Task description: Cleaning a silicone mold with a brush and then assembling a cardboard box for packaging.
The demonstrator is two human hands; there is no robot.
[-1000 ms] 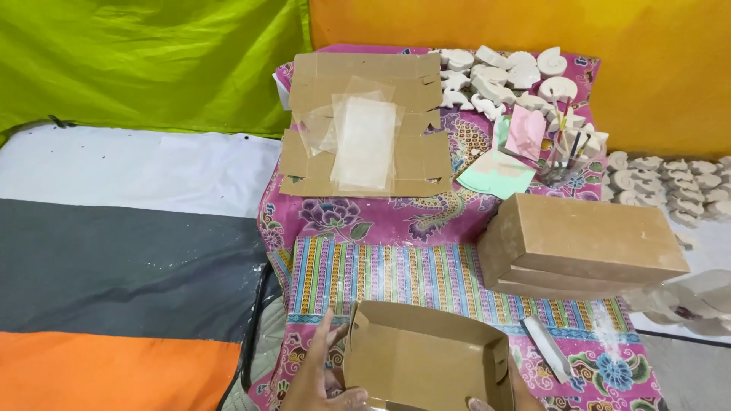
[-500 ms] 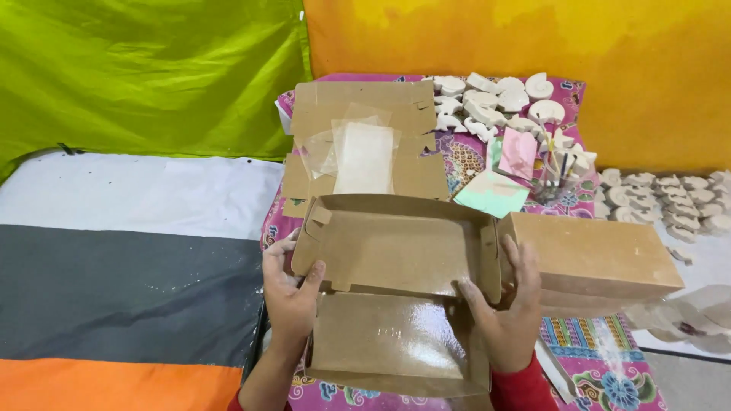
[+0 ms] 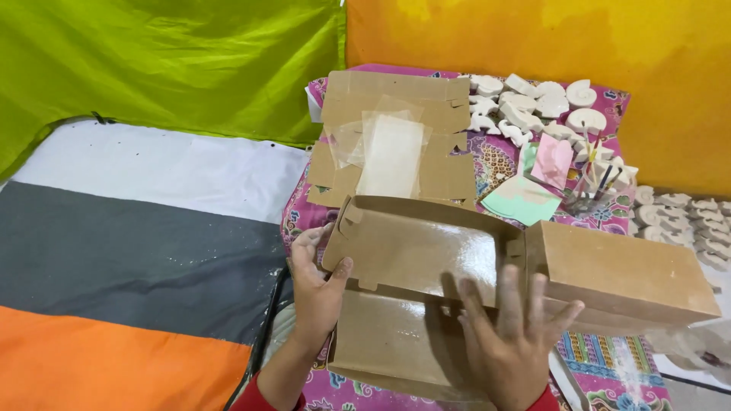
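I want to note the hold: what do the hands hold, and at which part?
The open cardboard box: the left hand grips its left side flap, and the right hand presses flat on its glossy inside.

Two bare hands show, the left grip [image 3: 316, 285] at seven o'clock and the right grip [image 3: 510, 342] at five o'clock. No rings, no watch, no gloves. Red sleeve cuffs [image 3: 263, 402] edge both wrists at the bottom of the view.
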